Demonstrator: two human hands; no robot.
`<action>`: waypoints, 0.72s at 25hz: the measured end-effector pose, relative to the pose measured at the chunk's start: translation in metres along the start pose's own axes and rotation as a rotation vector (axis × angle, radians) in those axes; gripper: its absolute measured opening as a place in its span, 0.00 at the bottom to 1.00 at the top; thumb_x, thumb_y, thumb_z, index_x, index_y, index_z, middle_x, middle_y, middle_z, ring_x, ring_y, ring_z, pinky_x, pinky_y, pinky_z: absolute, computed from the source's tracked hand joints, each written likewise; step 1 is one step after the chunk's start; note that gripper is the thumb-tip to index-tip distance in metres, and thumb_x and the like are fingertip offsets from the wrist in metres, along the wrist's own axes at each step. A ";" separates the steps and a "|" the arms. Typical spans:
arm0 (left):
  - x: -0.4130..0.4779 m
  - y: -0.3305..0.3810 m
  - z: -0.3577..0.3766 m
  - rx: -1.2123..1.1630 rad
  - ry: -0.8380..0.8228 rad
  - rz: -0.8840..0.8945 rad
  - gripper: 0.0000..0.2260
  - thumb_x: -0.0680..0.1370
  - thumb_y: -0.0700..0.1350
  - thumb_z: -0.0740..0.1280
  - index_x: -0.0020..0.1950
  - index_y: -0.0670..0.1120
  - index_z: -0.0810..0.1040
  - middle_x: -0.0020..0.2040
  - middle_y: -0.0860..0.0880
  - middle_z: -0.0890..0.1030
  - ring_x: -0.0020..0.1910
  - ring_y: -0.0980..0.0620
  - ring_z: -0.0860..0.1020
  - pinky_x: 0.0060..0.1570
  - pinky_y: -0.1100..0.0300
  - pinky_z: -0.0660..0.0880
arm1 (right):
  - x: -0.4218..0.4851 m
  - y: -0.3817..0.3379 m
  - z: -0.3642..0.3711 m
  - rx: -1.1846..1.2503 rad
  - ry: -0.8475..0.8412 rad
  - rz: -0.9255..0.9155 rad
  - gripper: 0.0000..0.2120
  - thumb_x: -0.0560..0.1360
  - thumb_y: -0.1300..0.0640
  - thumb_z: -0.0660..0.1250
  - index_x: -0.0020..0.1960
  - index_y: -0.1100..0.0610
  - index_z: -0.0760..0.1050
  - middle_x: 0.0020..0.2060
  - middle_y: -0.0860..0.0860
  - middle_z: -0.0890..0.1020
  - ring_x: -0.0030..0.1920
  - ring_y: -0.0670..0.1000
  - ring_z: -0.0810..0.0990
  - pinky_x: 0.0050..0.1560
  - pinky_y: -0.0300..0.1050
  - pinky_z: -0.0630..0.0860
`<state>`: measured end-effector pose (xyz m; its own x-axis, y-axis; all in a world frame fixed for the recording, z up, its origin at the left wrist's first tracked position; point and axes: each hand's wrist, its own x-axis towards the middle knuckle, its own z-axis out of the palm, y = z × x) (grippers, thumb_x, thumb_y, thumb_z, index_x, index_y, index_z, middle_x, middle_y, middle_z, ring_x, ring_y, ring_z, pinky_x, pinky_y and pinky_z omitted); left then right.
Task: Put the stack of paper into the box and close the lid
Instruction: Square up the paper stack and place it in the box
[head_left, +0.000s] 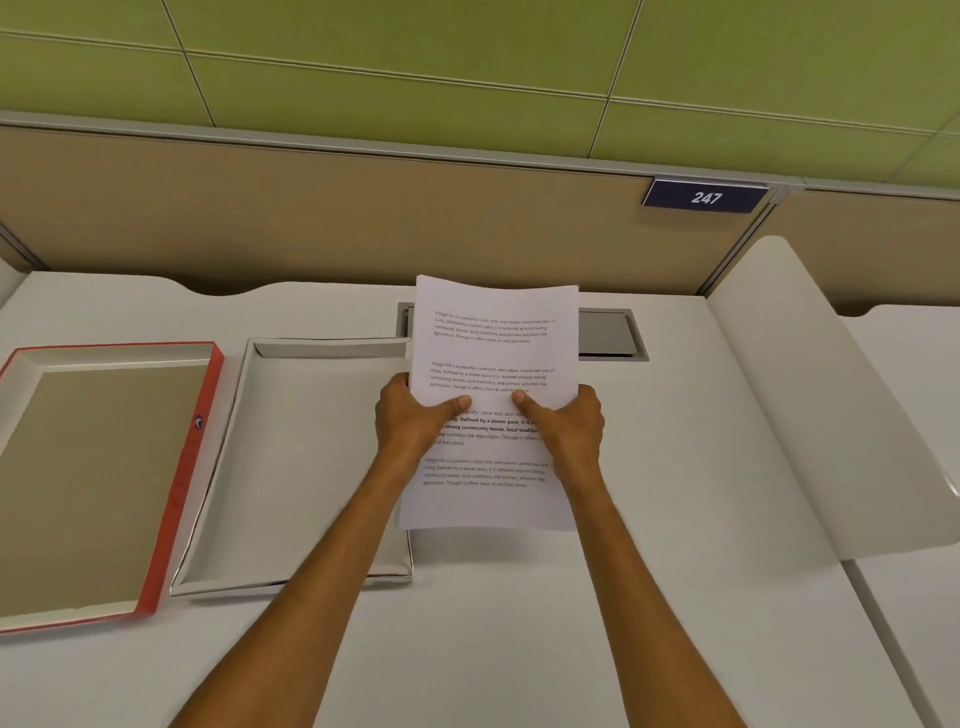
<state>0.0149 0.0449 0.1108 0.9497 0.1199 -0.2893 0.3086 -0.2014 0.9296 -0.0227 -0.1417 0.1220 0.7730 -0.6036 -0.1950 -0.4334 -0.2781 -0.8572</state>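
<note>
I see both hands gripping the stack of paper (493, 364) above the middle of the table (649, 597). The left hand (415, 421) clamps the stack's left edge and the right hand (566, 426) its right edge, each with the thumb pressed flat on the printed top sheet and the other fingers tucked underneath, out of my sight. The sheets are lifted and tilted toward me, the far edge bowing slightly; the lower left corner overlaps the near right corner of the box (311, 457) in my view, though I cannot tell how high above it the paper hangs.

The box, a shallow white tray, sits open on the table just left of the hands, nothing inside it that I can make out. My left forearm crosses over its near right corner. Directly beside the box, toward the table's left edge, lies the lid (176, 467), turned upside down, red on its outer wall and brown inside, close to the box but I cannot say whether they touch.

Behind the paper, set into the table near its far edge, is a grey cable hatch (613, 332), partly hidden by the sheets. At the table's right edge a curved white divider panel (810, 395) rises and sweeps toward me. Along the far edge runs a tan partition wall (311, 218) carrying a dark plate reading 247 (705, 197).
</note>
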 end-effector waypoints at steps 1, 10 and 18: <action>0.001 -0.001 -0.009 0.016 0.005 -0.012 0.26 0.62 0.48 0.83 0.57 0.43 0.80 0.54 0.46 0.85 0.49 0.46 0.84 0.50 0.47 0.83 | -0.005 -0.002 0.008 -0.006 -0.008 0.012 0.33 0.63 0.44 0.80 0.59 0.58 0.71 0.52 0.52 0.81 0.50 0.53 0.82 0.49 0.48 0.80; 0.013 -0.019 -0.087 0.053 0.040 -0.095 0.24 0.63 0.46 0.83 0.55 0.42 0.81 0.55 0.44 0.85 0.48 0.45 0.84 0.49 0.49 0.83 | -0.043 -0.017 0.078 -0.045 -0.099 0.047 0.32 0.64 0.44 0.79 0.57 0.58 0.69 0.54 0.54 0.81 0.44 0.50 0.78 0.42 0.43 0.77; 0.030 -0.039 -0.151 0.077 0.065 -0.134 0.24 0.65 0.45 0.82 0.57 0.40 0.81 0.58 0.41 0.84 0.53 0.41 0.84 0.53 0.42 0.81 | -0.074 -0.032 0.140 -0.088 -0.179 0.062 0.31 0.66 0.44 0.79 0.58 0.58 0.68 0.55 0.54 0.81 0.45 0.50 0.78 0.43 0.43 0.76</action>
<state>0.0232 0.2030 0.1007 0.8951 0.2126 -0.3918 0.4377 -0.2528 0.8628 -0.0014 0.0166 0.0975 0.8100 -0.4813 -0.3349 -0.5157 -0.3130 -0.7975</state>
